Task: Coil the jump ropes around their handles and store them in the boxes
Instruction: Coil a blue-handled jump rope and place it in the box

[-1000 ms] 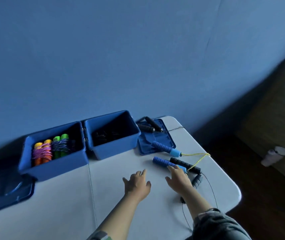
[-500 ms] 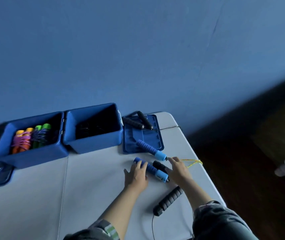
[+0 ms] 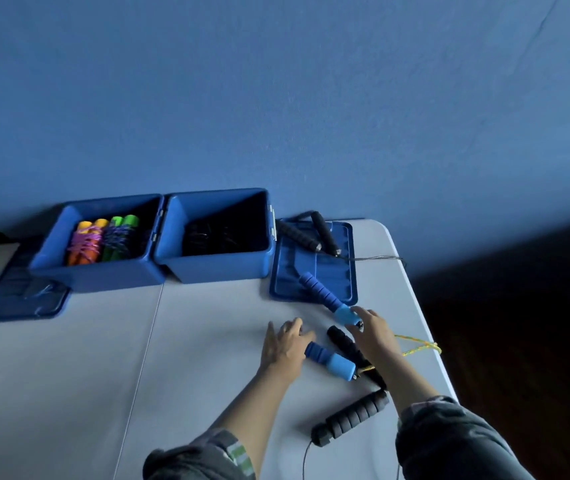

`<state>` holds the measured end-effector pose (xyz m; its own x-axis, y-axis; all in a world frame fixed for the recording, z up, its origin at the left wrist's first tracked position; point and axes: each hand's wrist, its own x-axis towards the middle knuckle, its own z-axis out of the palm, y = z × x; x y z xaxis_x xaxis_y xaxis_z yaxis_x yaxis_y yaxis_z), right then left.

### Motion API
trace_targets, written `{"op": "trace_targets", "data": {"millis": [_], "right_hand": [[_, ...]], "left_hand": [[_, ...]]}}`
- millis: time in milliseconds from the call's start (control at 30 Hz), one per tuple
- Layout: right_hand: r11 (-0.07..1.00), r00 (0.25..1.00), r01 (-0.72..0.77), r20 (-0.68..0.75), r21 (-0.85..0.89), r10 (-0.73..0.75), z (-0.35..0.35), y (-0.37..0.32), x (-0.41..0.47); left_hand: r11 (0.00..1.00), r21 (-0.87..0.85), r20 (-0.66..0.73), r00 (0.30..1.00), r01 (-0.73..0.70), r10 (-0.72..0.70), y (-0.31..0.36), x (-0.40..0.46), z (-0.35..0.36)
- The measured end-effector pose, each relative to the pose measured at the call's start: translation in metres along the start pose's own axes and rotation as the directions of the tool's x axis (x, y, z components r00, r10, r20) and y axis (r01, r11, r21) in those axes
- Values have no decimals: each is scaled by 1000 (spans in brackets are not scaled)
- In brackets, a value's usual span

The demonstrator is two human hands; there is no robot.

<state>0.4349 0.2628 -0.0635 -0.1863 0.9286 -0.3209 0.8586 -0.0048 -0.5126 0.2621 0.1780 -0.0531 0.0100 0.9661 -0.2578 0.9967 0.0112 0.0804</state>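
- Both hands worked the blue-handled rope near the table's right edge: the left hand [image 3: 285,344] was curled over the grip end of the near blue handle [image 3: 330,360], apparently pinning it to the table [image 3: 103,375], while the right hand [image 3: 370,329] reached with loosely bent fingers to the cap end of the far blue handle [image 3: 325,299]; whether it had closed on that handle could not be told.
- Judged from this, the person was gathering the two handles side by side so the rope could be wound around them.
- Nearest the body lay a black foam handle [image 3: 349,417] with a thin cable trailing toward the table edge; a second black foam handle [image 3: 352,351] lay partly under the right forearm.
- Each blue handle had a ribbed dark blue foam grip and a smooth lighter blue cap; the yellow rope [image 3: 418,346] ran off toward the right edge, uncoiled.
- Farther off, the far blue handle rested partly on a blue lid [image 3: 283,289], which also held another black pair [image 3: 311,233], not yet coiled.
- Beyond stood the right box [image 3: 221,268], with dark, indistinct contents, touching the left box [image 3: 103,275], which held the coiled orange pair [image 3: 84,242] and coiled green pair [image 3: 119,239].
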Motion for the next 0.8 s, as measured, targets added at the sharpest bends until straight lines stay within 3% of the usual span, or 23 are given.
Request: {"op": "trace_targets", "data": {"millis": [167, 400, 633, 800], "right_hand": [[998, 998, -42, -47, 53, 44, 4, -1, 5], [992, 992, 106, -69, 69, -102, 6, -21, 0], [930, 934, 356, 74, -91, -350, 30, -65, -14], [904, 911, 405, 151, -139, -385, 49, -80, -20]], "left_hand": [[999, -25, -78, 996, -41, 39, -21, -12, 7], [992, -53, -219, 967, 118, -126, -61, -34, 13], [969, -88, -255, 935, 231, -246, -87, -59, 14], [958, -134, -198, 941, 253, -276, -96, -71, 16]]}}
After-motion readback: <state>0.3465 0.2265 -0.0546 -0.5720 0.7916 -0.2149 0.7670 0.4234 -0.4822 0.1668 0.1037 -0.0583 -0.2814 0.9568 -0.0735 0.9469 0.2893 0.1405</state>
